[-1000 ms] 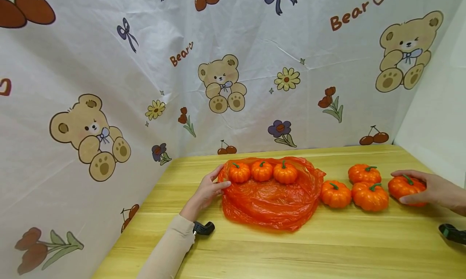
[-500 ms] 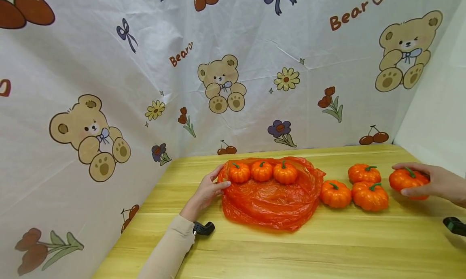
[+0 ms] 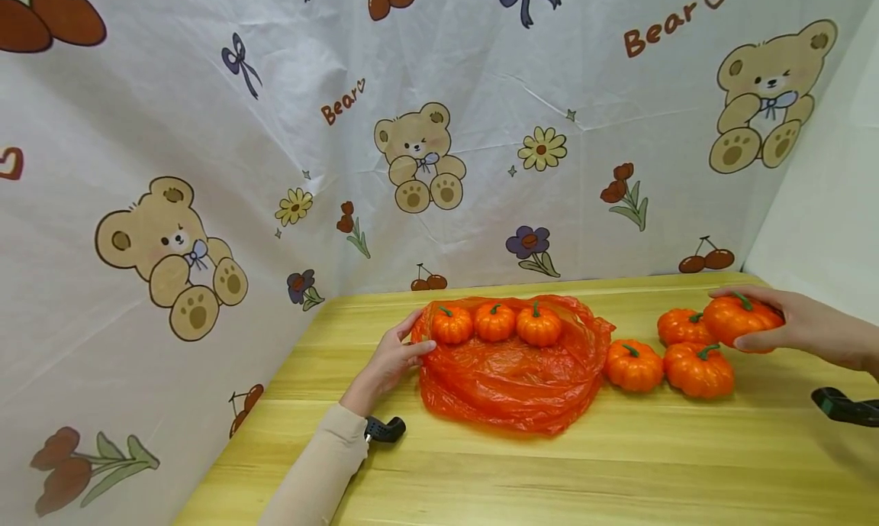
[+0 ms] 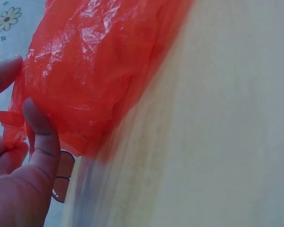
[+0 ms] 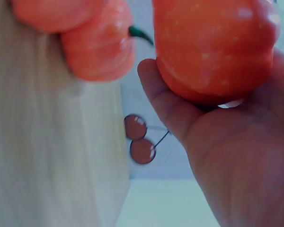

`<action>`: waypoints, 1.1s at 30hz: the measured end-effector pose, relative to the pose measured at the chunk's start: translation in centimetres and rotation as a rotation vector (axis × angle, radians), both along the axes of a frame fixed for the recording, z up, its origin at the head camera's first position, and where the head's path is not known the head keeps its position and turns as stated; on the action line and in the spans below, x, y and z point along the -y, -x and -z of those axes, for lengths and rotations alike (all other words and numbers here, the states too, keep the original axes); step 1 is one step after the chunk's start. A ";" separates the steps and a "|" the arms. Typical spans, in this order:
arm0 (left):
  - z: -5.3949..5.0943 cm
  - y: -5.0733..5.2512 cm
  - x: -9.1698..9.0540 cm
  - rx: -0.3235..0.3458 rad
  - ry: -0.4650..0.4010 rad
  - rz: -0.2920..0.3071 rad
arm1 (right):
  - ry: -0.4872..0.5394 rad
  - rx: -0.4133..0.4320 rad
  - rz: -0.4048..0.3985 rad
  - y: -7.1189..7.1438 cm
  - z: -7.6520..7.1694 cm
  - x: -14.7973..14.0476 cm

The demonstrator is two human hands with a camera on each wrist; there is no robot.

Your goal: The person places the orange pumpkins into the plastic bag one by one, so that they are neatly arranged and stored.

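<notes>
A thin red plastic bag [image 3: 511, 392] lies spread on the table, with three small orange pumpkins [image 3: 539, 325] in a row at its far side. My left hand [image 3: 390, 366] grips the bag's left rim; the left wrist view shows thumb and fingers pinching the crinkled plastic [image 4: 80, 66]. My right hand [image 3: 813, 324] holds another orange pumpkin [image 3: 738, 326] up off the table, thumb on the near side and fingers over the far side. Below and left of it, three more pumpkins stand close together right of the bag: the left one [image 3: 632, 366], the near one [image 3: 699, 372] and the far one [image 3: 680, 327].
The wooden table [image 3: 522, 480] meets a cloth backdrop [image 3: 474, 60] printed with bears at the back and left. A plain white wall [image 3: 824, 228] stands on the right. Black camera mounts stick out at both wrists.
My right hand has lifted its pumpkin off the table and carried it left and up, now partly in front of the far pumpkin. The left hand and bag have stayed put.
</notes>
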State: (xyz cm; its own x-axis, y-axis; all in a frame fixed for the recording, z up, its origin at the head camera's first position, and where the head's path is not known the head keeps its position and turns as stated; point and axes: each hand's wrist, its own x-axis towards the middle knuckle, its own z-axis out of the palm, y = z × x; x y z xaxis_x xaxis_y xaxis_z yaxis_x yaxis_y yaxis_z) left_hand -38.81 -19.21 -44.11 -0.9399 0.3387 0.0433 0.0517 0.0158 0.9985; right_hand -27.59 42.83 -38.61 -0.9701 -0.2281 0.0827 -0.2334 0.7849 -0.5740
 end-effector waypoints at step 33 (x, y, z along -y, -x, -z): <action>-0.1 -0.1 0.1 0.008 -0.003 -0.010 | 0.281 0.242 -0.383 5.2 -7.7 14.3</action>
